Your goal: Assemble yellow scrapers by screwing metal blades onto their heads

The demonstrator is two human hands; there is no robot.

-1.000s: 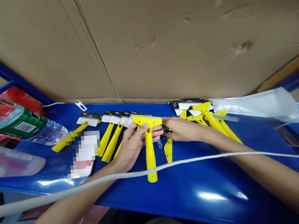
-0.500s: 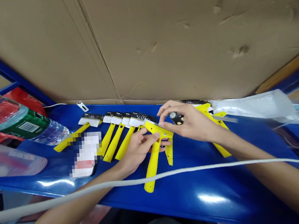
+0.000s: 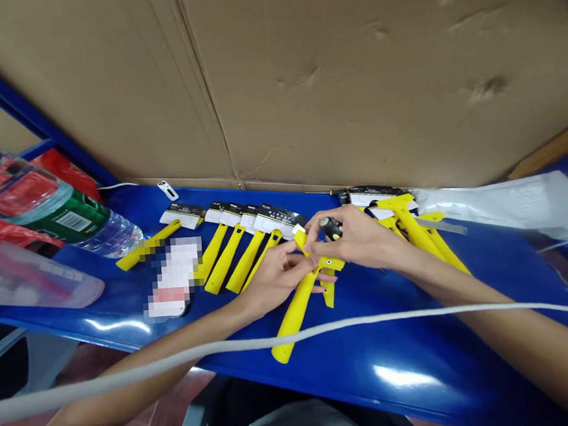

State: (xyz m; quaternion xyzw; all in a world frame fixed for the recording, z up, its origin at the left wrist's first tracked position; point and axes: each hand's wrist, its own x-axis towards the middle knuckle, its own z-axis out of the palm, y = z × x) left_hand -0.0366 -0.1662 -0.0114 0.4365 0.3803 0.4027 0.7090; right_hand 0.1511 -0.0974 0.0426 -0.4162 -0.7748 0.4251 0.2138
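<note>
The yellow scraper point(image 3: 295, 309) is in the person's 2 hands, over the front half of the shiny blue table point(image 3: 352, 357), with its handle slanting down toward the person and to the left. The left hand point(image 3: 278, 275) pinches it near its head between thumb and fingers. The right hand point(image 3: 363, 236) has its fingers bent around a black tool handle point(image 3: 331, 228), and its thumb and fingertip come together at the scraper's head. Just under the hands lies another yellow piece point(image 3: 329, 295). A row of yellow scrapers point(image 3: 227, 259) with black and white cards is at the left, and a messy pile point(image 3: 416, 226) of more is at the right, next to a see-through bag point(image 3: 502, 204). On the left side are a big water bottle point(image 3: 82, 217), a cloudy plastic cup point(image 3: 40, 275), a red bag point(image 3: 65, 176) and a flat white thing point(image 3: 175, 272) blurred into squares. A small white clip point(image 3: 167, 190) sits near the back edge. Bright spots of light shine on the table top. Behind it stands a tall brown cardboard wall point(image 3: 354, 104) with dents. A white cord point(image 3: 369, 318) runs across in front of both arms. Below is a red tile floor point(image 3: 152, 417).
</note>
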